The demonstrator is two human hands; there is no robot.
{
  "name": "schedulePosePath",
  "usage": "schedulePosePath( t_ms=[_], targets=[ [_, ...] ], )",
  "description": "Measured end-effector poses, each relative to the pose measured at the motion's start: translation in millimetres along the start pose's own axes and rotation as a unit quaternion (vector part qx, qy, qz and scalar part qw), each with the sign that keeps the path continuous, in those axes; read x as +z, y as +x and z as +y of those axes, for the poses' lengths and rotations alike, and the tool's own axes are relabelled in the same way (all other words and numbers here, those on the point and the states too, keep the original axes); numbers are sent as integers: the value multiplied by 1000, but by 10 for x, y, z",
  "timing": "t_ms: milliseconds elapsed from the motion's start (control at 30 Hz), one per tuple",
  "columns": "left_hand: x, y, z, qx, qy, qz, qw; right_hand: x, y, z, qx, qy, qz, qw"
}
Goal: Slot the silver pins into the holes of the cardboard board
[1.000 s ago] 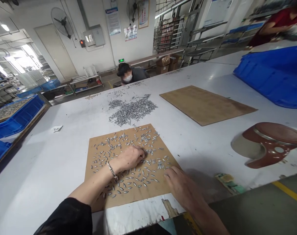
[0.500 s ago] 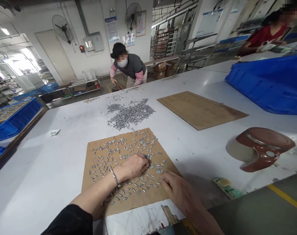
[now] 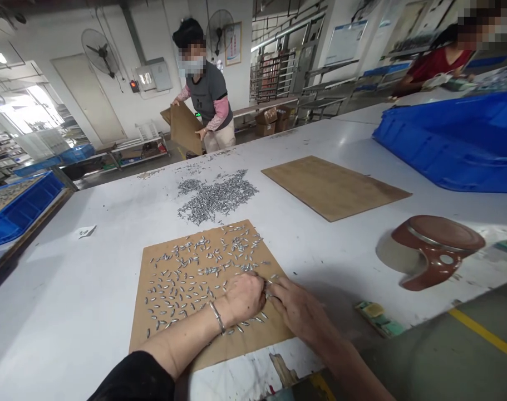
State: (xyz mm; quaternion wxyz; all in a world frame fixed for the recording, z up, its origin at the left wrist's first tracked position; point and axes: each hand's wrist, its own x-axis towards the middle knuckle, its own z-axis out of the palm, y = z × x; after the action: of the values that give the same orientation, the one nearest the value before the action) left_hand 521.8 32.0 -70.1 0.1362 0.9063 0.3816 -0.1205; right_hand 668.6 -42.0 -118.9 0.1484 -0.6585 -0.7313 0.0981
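I note my left hand (image 3: 244,297) resting knuckles-up on the near brown cardboard sheet (image 3: 153,326), fingers curled down among the small silvery metal pieces (image 3: 186,275) scattered across it; whether it grips any I cannot tell. My right hand (image 3: 297,306) lies flat just beside it, fingertips touching those pieces, nothing clamped. A loose grey pile of the same pieces (image 3: 215,196) sits farther off on the white table (image 3: 69,289)
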Motion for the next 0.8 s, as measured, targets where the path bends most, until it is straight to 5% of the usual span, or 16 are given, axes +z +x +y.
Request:
schedulePosePath(
  t_ms=[167, 500, 800],
  targets=[
    [-39, 6, 3, -33, 1, -18, 999, -14, 43, 35, -36, -8, 8, 999],
    [-54, 54, -148, 90, 50, -33, 994, -101, 35, -59, -12, -39, -11, 999],
    [-196, -3, -452, 55, -48, 72, 995, -103, -88, -202, 43, 5, -52, 998]
  ],
)
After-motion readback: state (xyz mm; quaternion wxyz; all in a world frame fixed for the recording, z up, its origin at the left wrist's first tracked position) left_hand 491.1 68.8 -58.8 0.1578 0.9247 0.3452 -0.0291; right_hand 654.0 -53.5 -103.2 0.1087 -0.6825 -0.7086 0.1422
